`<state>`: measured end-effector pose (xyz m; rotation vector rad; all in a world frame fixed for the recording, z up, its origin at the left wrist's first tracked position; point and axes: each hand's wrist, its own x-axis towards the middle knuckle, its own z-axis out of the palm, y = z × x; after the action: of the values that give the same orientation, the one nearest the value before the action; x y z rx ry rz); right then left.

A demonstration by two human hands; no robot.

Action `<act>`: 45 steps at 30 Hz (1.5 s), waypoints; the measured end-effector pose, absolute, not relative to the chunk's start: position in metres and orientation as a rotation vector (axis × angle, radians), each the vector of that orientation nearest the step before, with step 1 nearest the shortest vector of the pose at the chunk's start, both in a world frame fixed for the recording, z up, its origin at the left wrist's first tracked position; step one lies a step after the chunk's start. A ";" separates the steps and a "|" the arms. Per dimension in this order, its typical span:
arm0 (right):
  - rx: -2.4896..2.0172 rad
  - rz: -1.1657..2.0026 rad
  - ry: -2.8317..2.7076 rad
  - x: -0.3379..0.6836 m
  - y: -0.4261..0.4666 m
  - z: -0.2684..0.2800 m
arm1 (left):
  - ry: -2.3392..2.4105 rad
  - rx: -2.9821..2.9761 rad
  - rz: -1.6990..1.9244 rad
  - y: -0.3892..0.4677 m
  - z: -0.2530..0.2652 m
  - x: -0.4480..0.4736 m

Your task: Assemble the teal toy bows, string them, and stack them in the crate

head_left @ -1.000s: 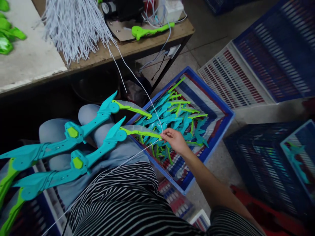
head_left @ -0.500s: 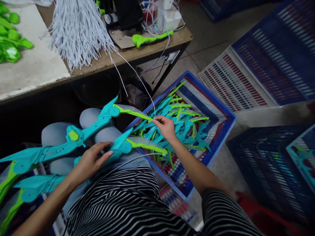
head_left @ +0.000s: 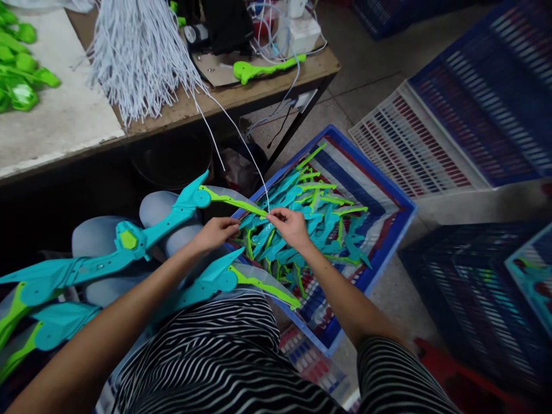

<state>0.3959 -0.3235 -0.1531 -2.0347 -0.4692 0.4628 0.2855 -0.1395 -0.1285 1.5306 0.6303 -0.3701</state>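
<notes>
Across my lap lies a teal toy bow (head_left: 166,230) with green limbs. At the tip of its right green limb, my right hand (head_left: 292,225) is closed in a pinch on a white cord (head_left: 254,161) that runs down from the table; its fingers touch the limb tip. My left hand (head_left: 218,232) sits just below that limb, thumb and fingers pressed together; what they hold, if anything, is too small to make out. A second teal and green toy bow (head_left: 215,278) rests nearer my body, partly under my left forearm.
A blue crate (head_left: 371,282) on the right holds many teal and green bows. On the table (head_left: 56,138) lie a bundle of white cords (head_left: 138,63), green parts (head_left: 21,75) and a single green limb (head_left: 267,68). More crates (head_left: 466,282) stand to the right.
My left hand has left the nearer bow and moved right and up, close to the far bow's limb. The nearer bow has shifted right and down. My right hand stays at the limb tip.
</notes>
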 end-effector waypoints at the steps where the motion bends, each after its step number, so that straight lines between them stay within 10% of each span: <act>1: -2.045 0.463 -0.469 0.396 -0.324 -0.154 | 0.649 1.472 -0.390 -0.144 -0.136 0.294; 16: -2.120 0.311 -0.739 0.391 -0.327 -0.174 | 0.640 1.210 -0.395 -0.151 -0.140 0.305; 31: -2.296 0.187 -0.979 0.395 -0.328 -0.167 | 1.162 0.732 0.942 -0.055 -0.023 0.038; 37: -2.040 -0.134 -1.550 0.347 -0.213 -0.126 | 1.162 0.607 0.900 -0.083 -0.054 0.031; 45: -1.700 0.424 -2.261 0.215 -0.059 -0.111 | 1.043 0.565 0.879 -0.083 -0.047 0.029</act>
<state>0.2155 -0.0593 -0.1110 -1.6999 -2.2614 0.4236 0.0294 -0.0833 -0.0473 0.5652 1.0426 0.8789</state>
